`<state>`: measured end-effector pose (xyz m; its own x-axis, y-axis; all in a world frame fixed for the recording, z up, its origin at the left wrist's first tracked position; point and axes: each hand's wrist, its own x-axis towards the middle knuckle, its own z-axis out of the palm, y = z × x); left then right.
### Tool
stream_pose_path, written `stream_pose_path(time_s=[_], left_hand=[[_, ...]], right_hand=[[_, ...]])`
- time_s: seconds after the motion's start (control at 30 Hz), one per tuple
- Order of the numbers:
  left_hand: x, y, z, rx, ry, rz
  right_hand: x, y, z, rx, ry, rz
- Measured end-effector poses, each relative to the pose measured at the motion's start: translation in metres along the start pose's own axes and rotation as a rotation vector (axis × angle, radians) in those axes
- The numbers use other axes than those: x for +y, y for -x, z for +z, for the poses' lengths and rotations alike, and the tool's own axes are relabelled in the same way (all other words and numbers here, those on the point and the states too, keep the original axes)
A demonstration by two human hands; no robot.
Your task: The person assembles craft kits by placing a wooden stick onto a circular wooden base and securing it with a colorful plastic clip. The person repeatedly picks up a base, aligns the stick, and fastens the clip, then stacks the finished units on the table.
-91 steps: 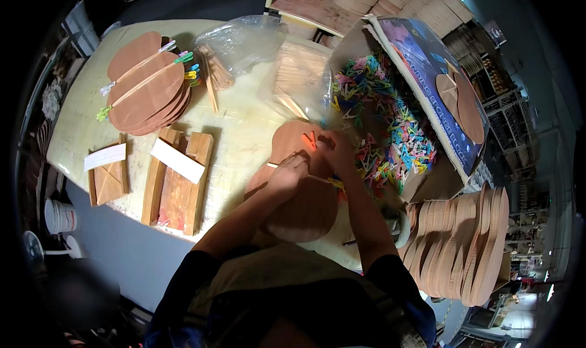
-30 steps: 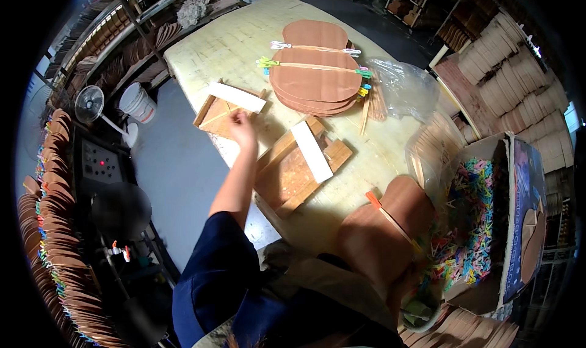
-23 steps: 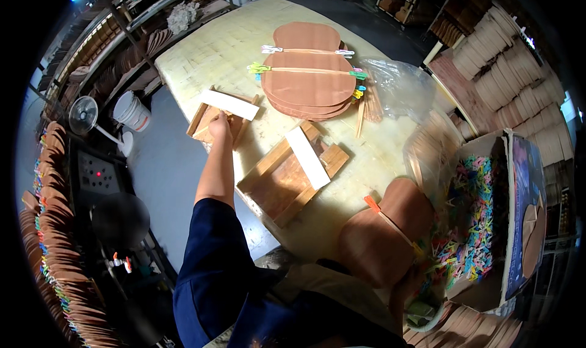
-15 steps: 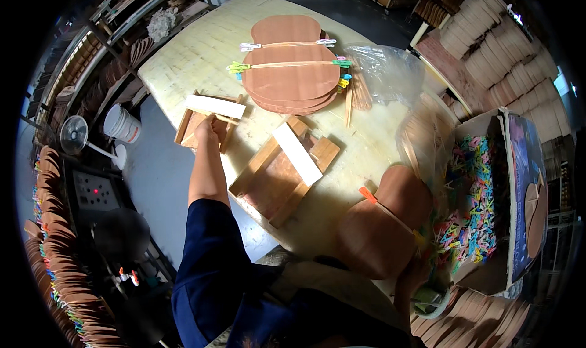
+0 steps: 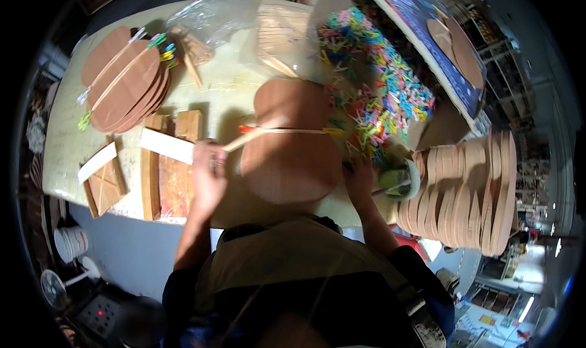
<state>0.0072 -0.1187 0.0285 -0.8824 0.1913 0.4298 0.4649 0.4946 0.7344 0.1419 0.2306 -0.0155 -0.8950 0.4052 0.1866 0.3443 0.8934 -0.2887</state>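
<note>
My left hand [image 5: 209, 174] is closed round a thin wooden strip [image 5: 243, 140], whose far end reaches over a guitar-shaped wooden plate [image 5: 290, 171]. That plate lies flat in front of me. Across its waist runs another strip [image 5: 293, 130], with an orange clothespin [image 5: 246, 129] at its left end and a yellow clothespin [image 5: 332, 131] at its right. Just right of the plate, my right hand [image 5: 360, 180] is beside the pile of coloured clothespins [image 5: 381, 73] and a greenish cup [image 5: 400, 180]. Its fingers are dark and blurred, so their grip is hidden.
Left of the plate stand a wooden box [image 5: 149, 183] and a smaller one [image 5: 105, 186], each with a white bar on it. Clipped plates [image 5: 125, 85] are stacked at far left. Clear plastic bags [image 5: 220, 15] lie behind. Wooden plates [image 5: 464, 192] stand in a row at right.
My view has swung to the right. My left hand has come from the small box to the guitar-shaped plate, carrying a strip. My right hand is now plainly visible beside the clothespins.
</note>
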Motion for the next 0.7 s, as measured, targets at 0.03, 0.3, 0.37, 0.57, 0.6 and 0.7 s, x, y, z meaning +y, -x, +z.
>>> stream_pose_path(time_s=[0.03, 0.3, 0.37, 0.57, 0.6, 0.7], left_hand=[[0.018, 0.002, 0.018, -0.092, -0.023, 0.076], [0.047, 0.013, 0.095, -0.293, 0.070, 0.290], [0.049, 0.013, 0.099, -0.290, 0.086, 0.300], [0.039, 0.017, 0.107, -0.288, 0.085, 0.301], [0.039, 0.017, 0.109, -0.282, 0.087, 0.308], [0.039, 0.016, 0.111, -0.267, 0.094, 0.329]], right_hand=[[-0.003, 0.002, -0.002, 0.017, -0.003, 0.023], [0.017, 0.024, 0.004, -0.040, -0.041, 0.100], [0.029, 0.020, 0.013, 0.067, -0.056, 0.027], [0.038, -0.007, 0.003, 0.120, -0.246, -0.041], [0.036, -0.009, 0.000, 0.118, -0.361, 0.071], [0.044, -0.016, 0.005, 0.048, -0.577, 0.273]])
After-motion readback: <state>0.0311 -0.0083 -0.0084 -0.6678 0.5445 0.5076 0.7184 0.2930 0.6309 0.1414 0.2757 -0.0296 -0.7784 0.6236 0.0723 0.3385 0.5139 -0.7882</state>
